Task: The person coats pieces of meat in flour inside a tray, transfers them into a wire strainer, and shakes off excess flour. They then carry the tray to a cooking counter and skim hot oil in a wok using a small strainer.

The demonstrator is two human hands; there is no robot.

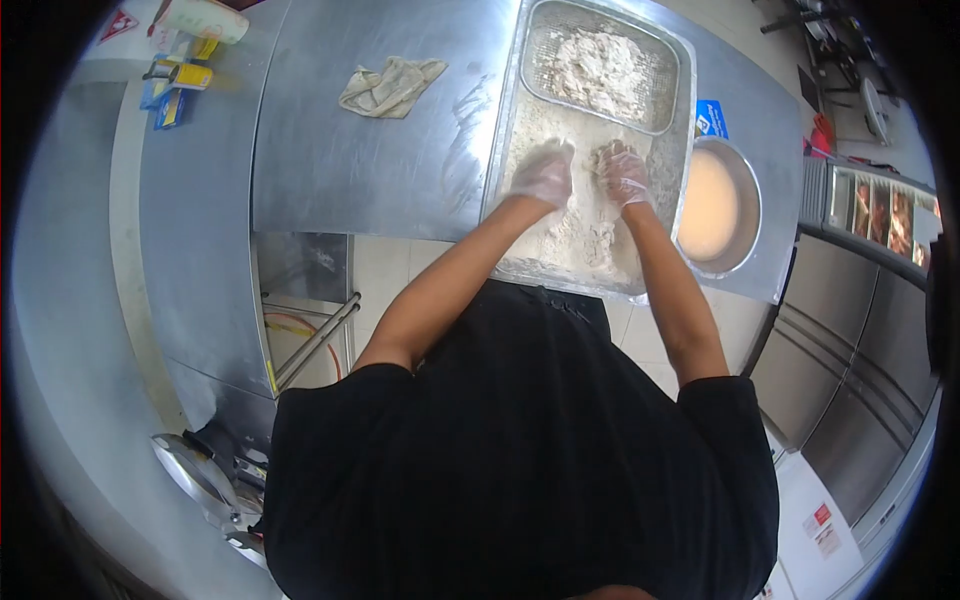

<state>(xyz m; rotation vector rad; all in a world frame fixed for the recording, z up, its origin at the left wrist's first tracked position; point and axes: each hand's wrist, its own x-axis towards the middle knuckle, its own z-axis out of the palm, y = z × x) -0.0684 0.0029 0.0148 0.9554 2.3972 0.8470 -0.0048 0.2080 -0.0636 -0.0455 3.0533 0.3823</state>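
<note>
Both my hands wear clear plastic gloves and are down in a large metal tray (492,195) of white flour (530,245). My left hand (545,177) is blurred and its fingers cannot be made out. Beside it, my right hand (624,175) has curled fingers with flour-coated matter at their tips; what it grips is too caked to name. Floury lumps (597,243) lie between and below my wrists. At the tray's far end sits a wire-mesh basket (540,85) holding a heap of flour-coated pieces (603,72).
A metal bowl of pale orange liquid (710,205) stands right of the tray, with a blue box (711,118) behind it. A crumpled cloth (390,87) lies on the steel table (350,180). Yellow and blue packages (180,80) are at far left. Steel cabinets (850,320) stand at right.
</note>
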